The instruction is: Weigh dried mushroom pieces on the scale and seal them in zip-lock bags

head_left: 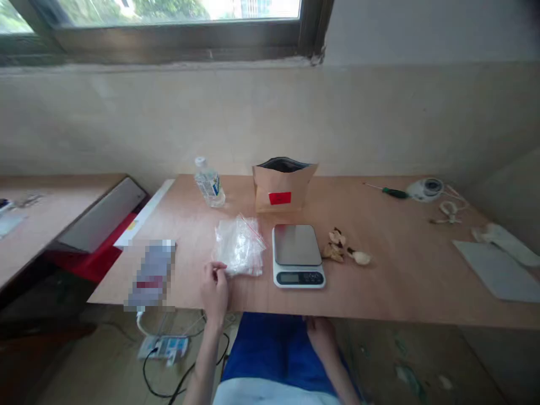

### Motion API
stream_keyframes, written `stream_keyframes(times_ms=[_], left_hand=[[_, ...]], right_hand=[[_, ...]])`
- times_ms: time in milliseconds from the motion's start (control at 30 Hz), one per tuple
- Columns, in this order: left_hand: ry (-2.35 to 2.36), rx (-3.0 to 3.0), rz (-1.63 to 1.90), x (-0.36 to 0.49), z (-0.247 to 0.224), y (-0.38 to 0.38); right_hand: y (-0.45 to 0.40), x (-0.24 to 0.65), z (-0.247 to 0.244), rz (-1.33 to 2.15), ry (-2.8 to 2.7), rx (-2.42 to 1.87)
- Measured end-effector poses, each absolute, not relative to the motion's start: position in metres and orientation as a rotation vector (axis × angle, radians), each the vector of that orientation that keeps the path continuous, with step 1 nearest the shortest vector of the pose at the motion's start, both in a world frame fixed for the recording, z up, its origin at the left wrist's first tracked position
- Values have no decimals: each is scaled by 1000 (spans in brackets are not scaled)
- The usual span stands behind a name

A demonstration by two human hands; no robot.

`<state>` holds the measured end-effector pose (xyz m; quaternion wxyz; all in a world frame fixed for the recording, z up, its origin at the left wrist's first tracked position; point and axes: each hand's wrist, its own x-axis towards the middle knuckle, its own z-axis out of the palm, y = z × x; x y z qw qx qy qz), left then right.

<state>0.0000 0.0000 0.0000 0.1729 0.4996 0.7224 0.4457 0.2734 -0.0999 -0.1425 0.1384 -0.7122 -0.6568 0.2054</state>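
My left hand [214, 289] rests at the table's front, fingers loosely curled, with a small gap between thumb and index finger. Its fingertips are at the lower left corner of a stack of clear zip-lock bags [239, 247]; whether they touch it is unclear. My right hand [321, 334] is low over my lap at the table edge, and its fingers are mostly hidden. Right of the bags lies a white kitchen scale [298, 256] with a bare metal plate. Several pale, dried bulb-like pieces [336, 246] lie beside the scale. Behind it a brown kraft pouch [280, 188] with a red label stands open at the top.
A water bottle [210, 184] stands at the back left. A phone-like device [151, 274], blurred, lies at the left edge with a cable. Toward the right are a green screwdriver [394, 192], a white camera [426, 189] with its cord, and a grey sheet [500, 270].
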Motion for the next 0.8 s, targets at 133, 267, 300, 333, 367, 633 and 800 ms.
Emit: stream_keyframes(times_ms=[133, 267, 300, 333, 367, 633, 800], left_hand=[[2060, 1422, 1255, 0, 0, -1], [2091, 1455, 1236, 0, 2, -3], [2094, 1459, 1232, 0, 2, -3], [2093, 1459, 1229, 0, 3, -4], [2091, 1456, 1226, 0, 3, -4], [2077, 1452, 1236, -1, 5, -4], [2070, 1451, 1243, 0, 6, -4]], right_hand=[[-102, 272, -139, 570, -1900, -2052], [-105, 270, -134, 534, -1879, -2070], [-105, 269, -133, 526, -1876, -2076], [-105, 269, -132, 517, -1875, -2079], [-105, 269, -132, 509, -1876, -2082], [-106, 268, -133, 471, -1880, -2058], [-106, 268, -131, 473, -1882, -2057]])
